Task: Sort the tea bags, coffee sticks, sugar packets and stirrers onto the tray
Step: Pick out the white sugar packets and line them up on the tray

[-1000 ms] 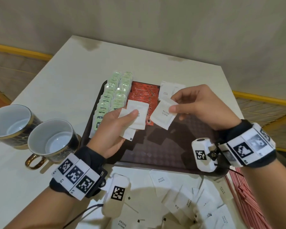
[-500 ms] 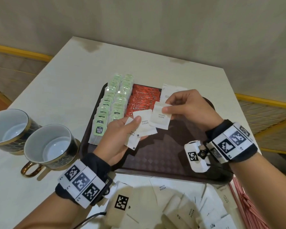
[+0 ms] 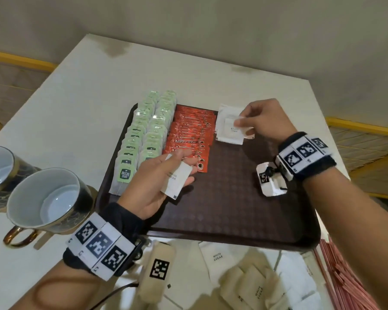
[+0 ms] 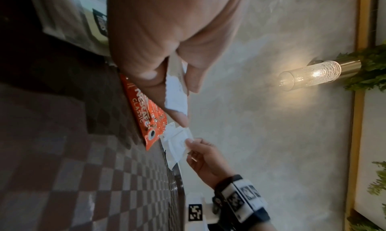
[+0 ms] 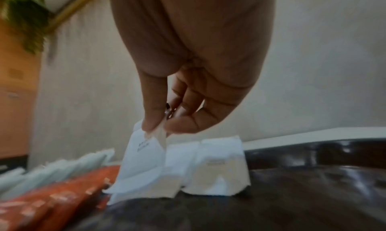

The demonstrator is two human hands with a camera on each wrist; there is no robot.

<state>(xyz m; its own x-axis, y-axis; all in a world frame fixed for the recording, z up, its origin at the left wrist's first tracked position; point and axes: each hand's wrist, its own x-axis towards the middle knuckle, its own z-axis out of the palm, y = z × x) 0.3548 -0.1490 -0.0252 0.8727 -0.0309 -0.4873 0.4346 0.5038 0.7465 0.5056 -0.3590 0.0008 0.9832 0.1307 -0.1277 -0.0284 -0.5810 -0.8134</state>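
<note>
1. The right hand (image 3: pixel 263 118) pinches a flat white paper sugar packet (image 5: pixel 142 158) by its top edge between thumb and fingertips (image 5: pixel 152 119), other fingers curled, holding it over the far part of the tray.
2. Just under and beside it, more square white sugar packets (image 3: pixel 227 135) lie overlapping on the tray, right of the coffee sticks.
3. The left hand (image 3: pixel 157 180) holds a few white sugar packets printed "WHITE SUGAR" (image 3: pixel 177 179), thumb pressed on top, fingers curled beneath, above the tray's near-left part.
4. The dark brown rectangular plastic tray (image 3: pixel 233 209) has a checkered, textured floor and a glossy raised rim.
5. Glossy red foil coffee sticks (image 3: pixel 188 135) lie in an overlapping row at mid-tray; left of them, pale green paper tea bags (image 3: pixel 143 135) sit in two shingled columns.
6. On the white table (image 3: pixel 76 108), loose crumpled sugar packets (image 3: pixel 251 285) lie near the tray's near edge; thin pink stirrers (image 3: pixel 345 276) are bundled at near right.
7. Two dark ceramic cups with gold rims (image 3: pixel 47 200) stand at left.
</note>
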